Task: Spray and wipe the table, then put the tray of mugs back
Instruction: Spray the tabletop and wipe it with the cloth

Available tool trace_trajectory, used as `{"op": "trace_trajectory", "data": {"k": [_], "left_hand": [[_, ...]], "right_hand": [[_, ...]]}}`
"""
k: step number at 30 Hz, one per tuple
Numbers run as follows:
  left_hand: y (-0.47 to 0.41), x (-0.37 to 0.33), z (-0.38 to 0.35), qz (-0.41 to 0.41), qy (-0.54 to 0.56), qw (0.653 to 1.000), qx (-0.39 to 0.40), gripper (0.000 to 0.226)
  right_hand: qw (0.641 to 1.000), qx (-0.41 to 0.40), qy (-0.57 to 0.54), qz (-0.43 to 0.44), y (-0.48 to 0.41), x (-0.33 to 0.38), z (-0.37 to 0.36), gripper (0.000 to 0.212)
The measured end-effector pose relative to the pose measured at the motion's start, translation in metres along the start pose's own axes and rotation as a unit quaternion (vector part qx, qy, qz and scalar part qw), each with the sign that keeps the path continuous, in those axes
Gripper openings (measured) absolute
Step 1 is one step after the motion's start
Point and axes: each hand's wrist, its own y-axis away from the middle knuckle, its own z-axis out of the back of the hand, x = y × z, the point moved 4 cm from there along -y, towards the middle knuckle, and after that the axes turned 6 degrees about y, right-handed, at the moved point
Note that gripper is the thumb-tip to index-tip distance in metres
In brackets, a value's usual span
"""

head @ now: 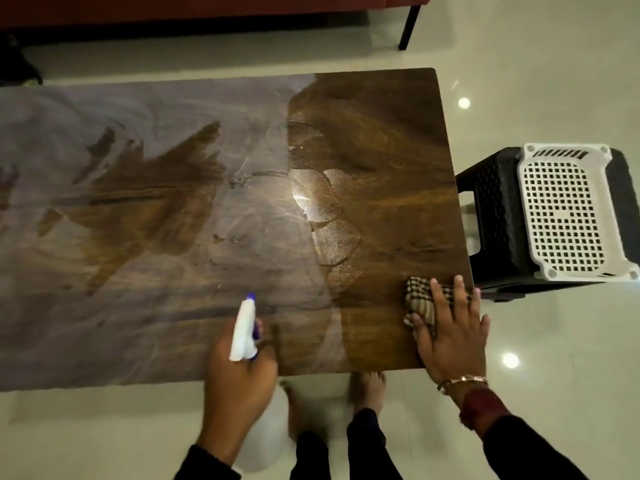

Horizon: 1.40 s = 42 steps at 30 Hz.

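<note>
A glossy dark wooden table [381, 140] fills the middle of the view, with spray patches and hazy wipe smears across its left and centre. My left hand [239, 372] grips a white spray bottle [244, 332] with a blue nozzle at the table's near edge. My right hand [450, 337] presses flat, fingers spread, on a brown checked cloth [420, 299] at the table's near right corner. No tray of mugs is in view.
A black plastic stool [491, 216] stands just right of the table, with a white perforated basket [568, 213] on top. A red sofa [207, 8] with a black leg runs along the back. My bare feet [367, 389] stand on the pale tiled floor.
</note>
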Motion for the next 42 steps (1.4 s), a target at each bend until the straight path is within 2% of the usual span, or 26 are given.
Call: {"op": "trace_trajectory", "data": {"k": [3, 4, 6, 8, 11, 14, 16, 19, 22, 25, 28, 31, 32, 34, 36, 37, 39, 41, 42], "left_hand": [[-0.023, 0.009, 0.051, 0.047, -0.018, 0.998, -0.030, 0.046], [-0.028, 0.013, 0.061, 0.060, -0.027, 0.997, -0.026, 0.043], [-0.031, 0.017, 0.070, 0.053, -0.057, 0.997, 0.017, 0.052], [-0.026, 0.024, 0.069, 0.048, -0.089, 0.992, 0.069, 0.057], [-0.015, 0.036, 0.062, 0.034, -0.103, 0.991, 0.078, 0.028], [-0.005, 0.040, 0.055, 0.021, -0.072, 0.996, 0.045, 0.037], [-0.002, 0.031, 0.046, 0.023, -0.045, 0.997, 0.058, 0.056], [-0.002, 0.017, 0.028, 0.011, -0.005, 0.994, 0.106, 0.063], [-0.010, 0.006, 0.022, 0.009, 0.013, 0.992, 0.124, 0.041], [-0.023, -0.007, 0.022, 0.025, 0.014, 0.993, 0.111, 0.040], [-0.039, -0.024, 0.019, -0.004, 0.016, 0.994, 0.111, 0.041], [-0.060, -0.037, 0.015, -0.034, 0.001, 0.992, 0.118, 0.035], [-0.067, -0.040, 0.015, -0.036, 0.001, 0.993, 0.113, 0.028], [-0.078, -0.050, 0.019, -0.044, -0.001, 0.995, 0.089, 0.015], [-0.089, -0.056, 0.022, -0.051, -0.011, 0.997, 0.063, 0.012], [-0.094, -0.058, 0.023, -0.054, -0.027, 0.997, 0.053, 0.014], [-0.104, -0.060, 0.024, -0.033, -0.074, 0.995, 0.058, 0.012], [-0.114, -0.063, 0.025, -0.010, -0.090, 0.994, 0.065, 0.008], [-0.117, -0.065, 0.026, -0.005, -0.090, 0.994, 0.065, 0.010]], "right_hand": [[0.998, -0.017, -0.019, -0.064, -0.028, 0.015, 0.005, 0.074], [0.996, -0.024, -0.025, -0.087, -0.034, 0.024, 0.006, 0.074], [0.994, -0.031, -0.029, -0.102, -0.039, 0.053, 0.006, 0.074], [0.997, -0.035, -0.022, -0.063, -0.033, 0.094, 0.000, 0.074], [0.999, -0.033, -0.012, 0.020, -0.005, 0.164, -0.014, 0.073], [0.992, -0.014, -0.005, 0.126, 0.040, 0.224, -0.035, 0.074], [0.983, 0.006, 0.001, 0.183, 0.064, 0.243, -0.047, 0.078], [0.979, 0.027, 0.012, 0.201, 0.071, 0.230, -0.054, 0.081], [0.987, 0.022, 0.017, 0.156, 0.057, 0.198, -0.044, 0.086], [0.997, 0.015, 0.009, 0.078, 0.024, 0.157, -0.025, 0.083], [1.000, -0.008, -0.016, -0.021, -0.024, 0.135, -0.008, 0.074], [0.987, -0.048, -0.054, -0.141, -0.063, 0.160, 0.001, 0.075], [0.986, -0.060, -0.056, -0.145, -0.068, 0.183, 0.004, 0.075], [0.996, -0.054, -0.052, -0.047, -0.062, 0.247, -0.001, 0.074], [0.991, -0.086, -0.071, 0.077, -0.041, 0.303, -0.019, 0.074], [0.985, -0.087, -0.103, 0.108, -0.027, 0.321, -0.027, 0.080], [0.968, -0.076, -0.212, 0.113, -0.017, 0.333, -0.036, 0.087], [0.967, -0.067, -0.188, 0.156, -0.007, 0.322, -0.025, 0.065], [0.971, -0.051, -0.163, 0.170, -0.007, 0.311, -0.016, 0.062]]}}
